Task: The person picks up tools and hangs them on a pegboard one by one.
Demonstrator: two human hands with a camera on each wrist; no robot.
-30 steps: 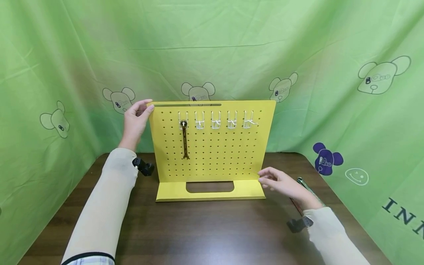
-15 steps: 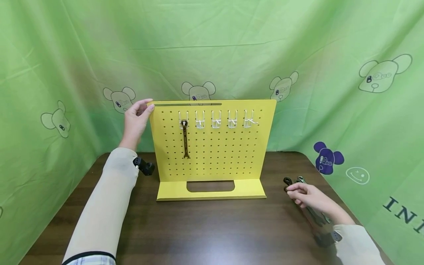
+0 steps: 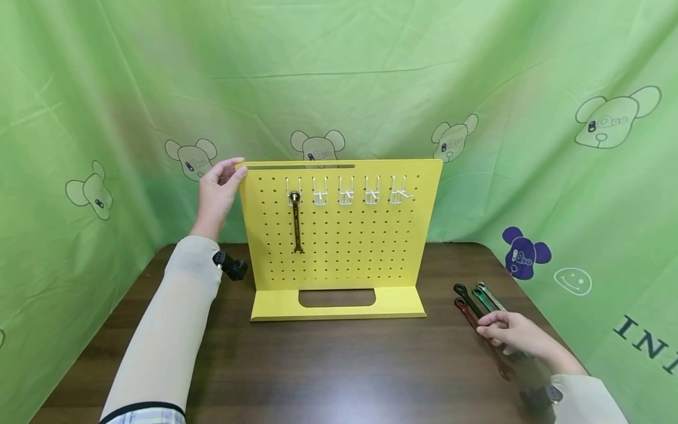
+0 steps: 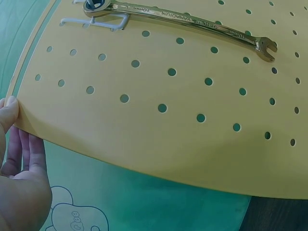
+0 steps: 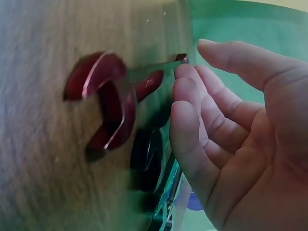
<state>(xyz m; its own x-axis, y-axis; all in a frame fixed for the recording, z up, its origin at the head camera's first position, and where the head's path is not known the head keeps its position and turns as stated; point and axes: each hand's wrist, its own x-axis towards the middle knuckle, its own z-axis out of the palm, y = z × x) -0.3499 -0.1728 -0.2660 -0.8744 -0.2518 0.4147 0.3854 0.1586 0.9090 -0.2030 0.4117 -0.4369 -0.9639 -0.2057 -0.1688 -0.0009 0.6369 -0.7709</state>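
My left hand (image 3: 214,191) pinches the upper left corner of a yellow pegboard (image 3: 258,250), thumb in front and fingers behind. On the board's leftmost white hook hangs a combination wrench (image 3: 296,227), shiny gold-brown in the left wrist view (image 4: 187,19). My right hand (image 3: 519,335) hovers over several wrenches lying side by side on the table's right. Among them are a red wrench (image 3: 468,315), a black wrench (image 3: 466,294) and a green wrench (image 3: 482,299). In the right wrist view, its thumb stands apart from loosely bent fingers, near the red wrench's open end (image 5: 115,101).
Several more white hooks (image 3: 346,193) line the board's upper part, with no tools on them. The board's foot (image 3: 275,305) stands on a dark wooden table (image 3: 328,365). Green printed curtains (image 3: 339,76) surround the table.
My right hand has moved right and toward me, from beside the board's foot to over the wrenches, whose ring ends now show. My left hand has stayed at the corner.
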